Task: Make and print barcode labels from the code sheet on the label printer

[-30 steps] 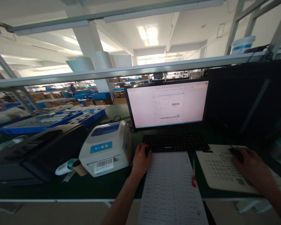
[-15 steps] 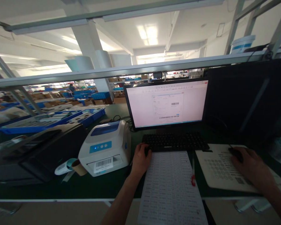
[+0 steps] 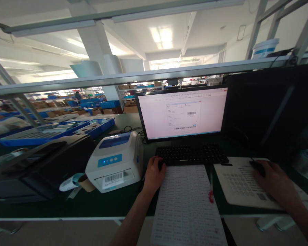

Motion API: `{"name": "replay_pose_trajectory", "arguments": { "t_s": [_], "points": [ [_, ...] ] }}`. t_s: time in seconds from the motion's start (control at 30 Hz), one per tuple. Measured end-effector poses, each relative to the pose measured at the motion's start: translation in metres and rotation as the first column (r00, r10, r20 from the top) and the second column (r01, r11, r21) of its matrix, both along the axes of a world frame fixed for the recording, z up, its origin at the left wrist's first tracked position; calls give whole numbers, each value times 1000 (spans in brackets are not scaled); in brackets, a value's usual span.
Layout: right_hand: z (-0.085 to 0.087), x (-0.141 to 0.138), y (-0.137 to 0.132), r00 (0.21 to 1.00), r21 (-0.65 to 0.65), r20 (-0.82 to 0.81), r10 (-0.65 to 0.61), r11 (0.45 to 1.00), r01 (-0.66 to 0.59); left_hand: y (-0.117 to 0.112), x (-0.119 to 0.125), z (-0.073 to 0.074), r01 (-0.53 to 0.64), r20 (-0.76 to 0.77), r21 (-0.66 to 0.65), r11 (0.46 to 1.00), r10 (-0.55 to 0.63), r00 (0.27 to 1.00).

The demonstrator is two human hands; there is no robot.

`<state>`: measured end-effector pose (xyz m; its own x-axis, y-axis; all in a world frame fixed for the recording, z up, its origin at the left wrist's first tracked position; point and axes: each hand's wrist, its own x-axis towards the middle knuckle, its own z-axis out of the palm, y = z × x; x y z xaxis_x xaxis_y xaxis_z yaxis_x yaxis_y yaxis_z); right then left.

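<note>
My left hand (image 3: 154,173) rests at the left end of a black keyboard (image 3: 190,155). Its thumb and fingers are apart, slightly bent over the corner keys, and it grips nothing I can see. On the right, my right hand (image 3: 278,182) is closed over a black mouse (image 3: 258,168), which sits on a pale printed mouse pad (image 3: 237,182). Between my arms lies a printed sheet (image 3: 184,201) full of rows of text, reaching over the desk edge. Behind the keyboard, a monitor (image 3: 182,114) displays a window with barcodes.
Left of my hand stands a white label printer (image 3: 115,162) with a barcode label (image 3: 113,179) at its slot. Beyond it are a cardboard core (image 3: 86,183), a black machine (image 3: 41,171) and blue trays (image 3: 100,126). A red-ended item (image 3: 210,196) lies by the sheet. A shelf (image 3: 118,80) crosses above.
The view has shifted very slightly. Both hands stay in the same places, and the screen looks the same.
</note>
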<state>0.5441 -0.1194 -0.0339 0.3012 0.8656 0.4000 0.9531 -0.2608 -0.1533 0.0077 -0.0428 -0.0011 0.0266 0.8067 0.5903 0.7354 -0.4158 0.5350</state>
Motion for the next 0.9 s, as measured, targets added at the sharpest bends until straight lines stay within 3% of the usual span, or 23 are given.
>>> {"name": "replay_pose_trajectory", "arguments": {
  "t_s": [0.9],
  "points": [
    [-2,0,2,1000,19,-19,17,1000,-16,1,-2,-2,5,-4,-8,1000,-5,1000]
  ]
}}
